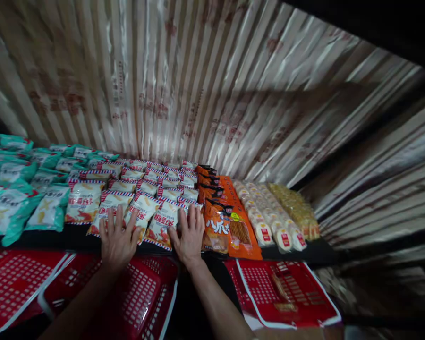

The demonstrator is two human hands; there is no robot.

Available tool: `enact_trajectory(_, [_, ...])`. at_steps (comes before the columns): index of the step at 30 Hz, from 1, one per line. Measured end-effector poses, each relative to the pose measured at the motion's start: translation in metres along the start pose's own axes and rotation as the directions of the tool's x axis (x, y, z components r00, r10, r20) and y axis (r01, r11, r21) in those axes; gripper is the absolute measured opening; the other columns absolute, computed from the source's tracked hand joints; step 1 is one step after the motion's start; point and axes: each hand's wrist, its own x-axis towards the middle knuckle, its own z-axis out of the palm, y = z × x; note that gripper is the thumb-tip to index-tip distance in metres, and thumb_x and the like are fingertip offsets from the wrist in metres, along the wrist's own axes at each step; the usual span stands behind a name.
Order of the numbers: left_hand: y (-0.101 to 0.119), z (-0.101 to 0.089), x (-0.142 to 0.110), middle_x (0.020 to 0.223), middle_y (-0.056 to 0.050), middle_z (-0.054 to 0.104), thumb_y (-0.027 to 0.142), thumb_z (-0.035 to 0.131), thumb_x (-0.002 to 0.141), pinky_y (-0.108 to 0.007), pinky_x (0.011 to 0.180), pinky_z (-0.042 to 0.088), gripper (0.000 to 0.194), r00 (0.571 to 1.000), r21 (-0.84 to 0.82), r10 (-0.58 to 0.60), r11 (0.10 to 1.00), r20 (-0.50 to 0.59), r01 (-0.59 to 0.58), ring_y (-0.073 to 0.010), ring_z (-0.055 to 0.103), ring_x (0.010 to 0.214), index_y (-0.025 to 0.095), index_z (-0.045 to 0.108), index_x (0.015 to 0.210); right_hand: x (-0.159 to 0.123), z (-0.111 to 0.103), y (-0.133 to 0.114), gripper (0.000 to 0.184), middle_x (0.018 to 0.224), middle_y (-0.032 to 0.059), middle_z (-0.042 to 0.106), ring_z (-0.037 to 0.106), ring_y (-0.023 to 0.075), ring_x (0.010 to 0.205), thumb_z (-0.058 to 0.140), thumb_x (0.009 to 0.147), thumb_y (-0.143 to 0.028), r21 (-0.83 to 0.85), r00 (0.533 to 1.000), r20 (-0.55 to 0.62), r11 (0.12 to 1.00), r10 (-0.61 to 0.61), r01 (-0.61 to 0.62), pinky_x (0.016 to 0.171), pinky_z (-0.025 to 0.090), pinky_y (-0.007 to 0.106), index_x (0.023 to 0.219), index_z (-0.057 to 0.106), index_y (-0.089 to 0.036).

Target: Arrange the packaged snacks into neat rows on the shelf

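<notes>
My left hand (pixel 117 240) has its fingers spread against the front of the white snack bags (pixel 108 208) with red lettering and striped edges. To the right, my right hand (pixel 188 236) also has its fingers apart, at the right end of the front row. Between the two hands stands another white snack bag (pixel 162 224), leaning back on the rows behind it. Close beside my right hand is an orange snack bag (pixel 217 219). Neither hand is closed around a bag.
Teal snack bags (pixel 12 208) fill the shelf's left. Rightward lie a tall orange packet (pixel 239 231), round white packs (pixel 262 233) and yellowish packs (pixel 293 203). Below the black shelf edge (pixel 78 238) are red baskets (pixel 141 288); the right basket (pixel 258 281) holds packets. Striped sheeting (pixel 198 71) hangs behind.
</notes>
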Motion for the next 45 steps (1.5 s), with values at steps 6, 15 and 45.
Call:
enact_trajectory(6, [0.004, 0.001, -0.003, 0.155, -0.009, 0.01, 0.029, 0.044, 0.091, -0.061, 0.11, 0.013, 0.047, 1.0, 0.0, 0.006, 1.0, -0.001, -0.006, -0.0342, 0.005, 0.141, 0.022, 0.042, 0.138, -0.005, -0.015, 0.006, 0.057, 0.154, 0.0121, 0.017, 0.014, 0.0311, 0.14, 0.046, 0.091, -0.032, 0.065, 0.998, -0.011, 0.996, -0.061, 0.061, 0.105, 0.028, 0.053, 0.145, 0.027, -0.023])
enact_trajectory(15, [0.001, -0.004, -0.001, 0.155, -0.009, 0.009, 0.034, 0.048, 0.09, -0.056, 0.109, 0.022, 0.058, 0.995, 0.071, 0.024, 0.997, 0.098, -0.031, -0.0326, 0.012, 0.141, 0.032, 0.027, 0.144, 0.009, 0.013, 0.0, 0.062, 0.153, 0.0132, 0.018, 0.018, 0.0406, 0.137, 0.042, 0.092, -0.043, 0.053, 0.98, -0.146, 0.988, -0.137, 0.146, 0.099, 0.03, 0.062, 0.147, 0.019, -0.028])
enact_trajectory(45, [-0.196, -0.061, 0.073, 0.15, -0.024, 0.019, 0.035, 0.037, 0.092, -0.054, 0.109, 0.021, 0.059, 0.382, -0.038, -0.836, 0.43, -0.395, 0.902, -0.0332, 0.008, 0.141, 0.007, 0.029, 0.142, 0.019, 0.026, 0.011, 0.062, 0.142, 0.0048, 0.043, 0.021, 0.0395, 0.137, 0.038, 0.088, -0.021, 0.012, 0.874, -0.193, 0.89, -0.446, 0.456, 0.094, 0.034, 0.065, 0.144, 0.022, -0.041])
